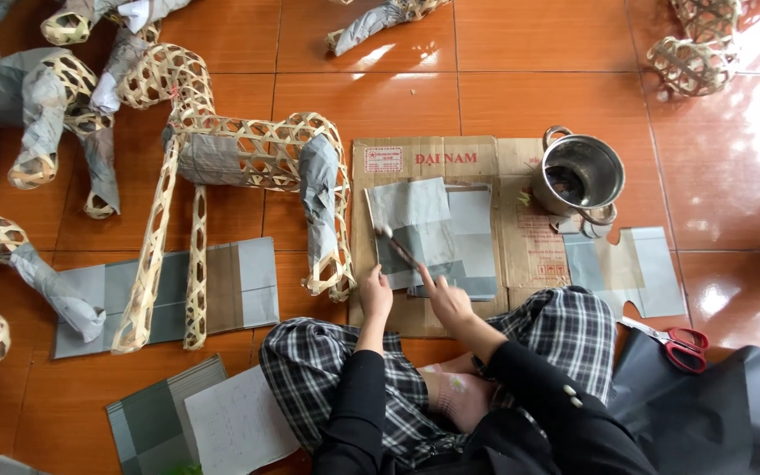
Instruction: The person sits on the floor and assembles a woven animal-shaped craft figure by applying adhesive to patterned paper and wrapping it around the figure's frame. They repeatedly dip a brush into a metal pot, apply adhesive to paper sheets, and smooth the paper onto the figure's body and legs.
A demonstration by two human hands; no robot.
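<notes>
my right hand closed round thin brush, bristles on stack of grey paper sheets ahead of it, on flattened brown cardboard. my left hand flat, pinning sheets' near edge. steel pot beyond right hand. woven bamboo animal frame far left, judged only part papered; much lattice bare.

An orange tiled floor carries flattened cardboard at centre, woven bamboo frames at left, a steel pot and red scissors at right.
</notes>
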